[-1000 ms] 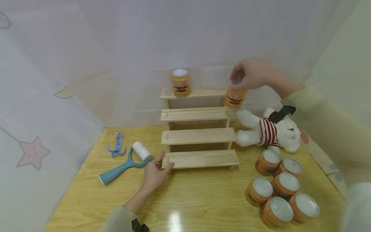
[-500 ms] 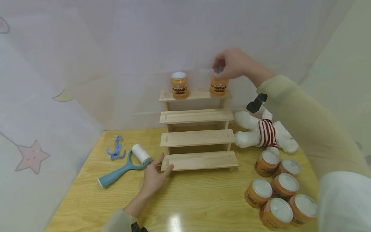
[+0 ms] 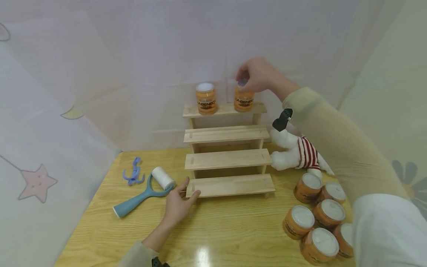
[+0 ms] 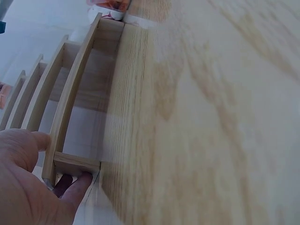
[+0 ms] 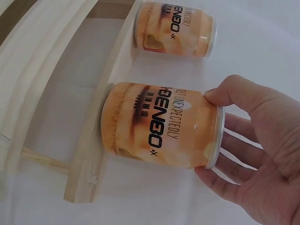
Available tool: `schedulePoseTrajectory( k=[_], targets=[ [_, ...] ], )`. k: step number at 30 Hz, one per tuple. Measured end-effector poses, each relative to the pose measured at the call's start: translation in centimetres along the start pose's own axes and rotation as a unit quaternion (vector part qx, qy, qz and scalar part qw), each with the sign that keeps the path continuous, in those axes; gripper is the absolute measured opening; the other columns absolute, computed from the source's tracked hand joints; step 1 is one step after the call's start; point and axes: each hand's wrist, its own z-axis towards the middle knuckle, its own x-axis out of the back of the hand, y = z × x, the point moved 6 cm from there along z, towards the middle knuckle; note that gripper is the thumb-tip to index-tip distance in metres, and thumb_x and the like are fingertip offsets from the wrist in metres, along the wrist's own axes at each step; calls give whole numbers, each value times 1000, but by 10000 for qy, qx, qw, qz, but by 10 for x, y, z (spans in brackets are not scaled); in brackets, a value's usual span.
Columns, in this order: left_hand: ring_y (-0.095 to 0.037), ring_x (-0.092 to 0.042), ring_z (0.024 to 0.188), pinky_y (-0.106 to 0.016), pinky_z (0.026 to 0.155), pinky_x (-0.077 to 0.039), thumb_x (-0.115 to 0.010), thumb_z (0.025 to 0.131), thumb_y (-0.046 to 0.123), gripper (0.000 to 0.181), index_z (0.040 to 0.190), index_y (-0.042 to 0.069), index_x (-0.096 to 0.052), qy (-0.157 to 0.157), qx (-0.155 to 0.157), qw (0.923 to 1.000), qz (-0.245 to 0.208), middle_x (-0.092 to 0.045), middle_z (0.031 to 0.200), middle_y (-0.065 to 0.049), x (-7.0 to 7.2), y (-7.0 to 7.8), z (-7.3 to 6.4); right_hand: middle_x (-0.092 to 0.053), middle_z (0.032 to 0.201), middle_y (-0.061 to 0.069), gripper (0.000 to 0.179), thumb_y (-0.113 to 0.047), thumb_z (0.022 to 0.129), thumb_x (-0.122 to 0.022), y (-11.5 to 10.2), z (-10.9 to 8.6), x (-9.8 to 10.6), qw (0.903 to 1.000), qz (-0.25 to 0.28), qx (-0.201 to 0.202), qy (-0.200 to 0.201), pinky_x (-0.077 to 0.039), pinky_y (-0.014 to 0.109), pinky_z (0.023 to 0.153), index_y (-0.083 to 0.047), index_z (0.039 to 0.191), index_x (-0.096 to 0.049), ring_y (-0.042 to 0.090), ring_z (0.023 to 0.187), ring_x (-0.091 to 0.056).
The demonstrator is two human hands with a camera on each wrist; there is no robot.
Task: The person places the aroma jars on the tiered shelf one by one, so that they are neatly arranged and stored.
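Observation:
An orange can with black lettering stands on the right part of the top step of a stepped wooden shelf. My right hand grips it from above. Thumb and fingers pinch the can's silver rim in the right wrist view, the can's base right at the board. A matching can sits upright at the left of that step. My left hand holds the left end of the shelf's lowest step. In the left wrist view its thumb lies on the board, with fingertips against the end support.
Several orange cans stand grouped at the table's right, partly behind my right sleeve. A white plush toy in a striped shirt lies beside the shelf. Left of it lie a blue-handled lint roller and a purple hook-shaped piece.
My right hand has carried its can leftward, from beside the shelf's right end onto the top step, then further left along it. The left hand keeps its place on the lowest step.

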Motion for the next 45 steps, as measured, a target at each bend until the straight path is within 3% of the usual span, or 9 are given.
schedulePoseTrajectory(
  k=[5, 11, 14, 17, 20, 27, 35, 41, 45],
  targets=[
    [-41, -63, 134, -24, 86, -63, -82, 97, 25, 74, 158, 1, -47, 12, -54, 10000, 16, -45, 165, -18, 0, 0, 0, -76, 117, 19, 33, -27, 91, -79, 2, 0, -3, 9999, 65, -102, 8, -54, 44, 96, -2, 112, -77, 30, 108, -65],
    [-41, -66, 131, -20, 78, -61, -82, 97, 25, 75, 158, 1, -47, -7, -66, 9999, -83, -45, 165, -19, 0, 0, 1, -78, 104, 16, 26, -27, 92, -79, 6, -3, -4, 9994, 64, -198, 278, -53, 38, 88, -3, 101, -78, 26, 99, -66],
    [-40, -66, 132, -25, 84, -62, -82, 97, 27, 74, 158, 2, -48, 9, -85, 10000, 42, -47, 164, -18, 0, -1, 2, -79, 104, 15, 26, -29, 94, -77, 8, -5, -5, 9989, 40, -285, 356, -53, 39, 88, -4, 100, -80, 26, 99, -66],
    [-39, -66, 132, -37, 98, -62, -82, 97, 28, 74, 157, 2, -49, 36, -107, 9999, 118, -48, 164, -17, 1, -1, 3, -79, 109, 16, 27, -30, 96, -74, 9, -6, -7, 9988, -81, -258, 405, -55, 42, 93, -5, 103, -80, 28, 103, -69],
    [-38, -65, 132, -44, 102, -61, -82, 96, 29, 74, 157, 3, -50, 63, -117, 9998, 123, -49, 163, -16, 2, -2, 4, -80, 110, 17, 28, -30, 96, -73, 9, -6, -9, 9987, -125, -149, 477, -56, 44, 96, -4, 103, -80, 30, 105, -70],
    [-42, -64, 133, -36, 94, -64, -82, 96, 30, 75, 158, 3, -49, 24, -71, 10000, 6, -47, 164, -18, 4, -3, 1, -80, 109, 16, 28, -30, 98, -73, 5, -5, -12, 9987, -31, -68, 508, -56, 45, 98, -4, 104, -80, 30, 106, -70],
    [-43, -61, 136, -51, 107, -58, -82, 97, 29, 74, 157, 2, -49, 33, -89, 9999, 86, -48, 164, -17, 7, -2, 1, -78, 112, 15, 27, -28, 100, -70, 4, -4, -17, 9985, 179, -189, 473, -56, 44, 99, -4, 108, -79, 29, 107, -68],
    [-40, -64, 133, -44, 101, -62, -83, 96, 27, 74, 157, 2, -50, 46, -33, 9999, 88, -48, 163, -16, 10, -2, 2, -77, 114, 16, 28, -27, 101, -69, 2, -3, -19, 9986, 176, -163, 475, -56, 44, 98, -3, 112, -78, 29, 107, -68],
    [-40, -63, 135, -46, 105, -59, -82, 97, 29, 74, 157, 2, -49, 29, -39, 9999, 107, -48, 164, -16, 11, -3, 2, -76, 115, 15, 28, -27, 102, -68, 4, -2, -20, 9985, 172, -187, 479, -56, 44, 99, -3, 112, -78, 29, 108, -67]
  ],
)
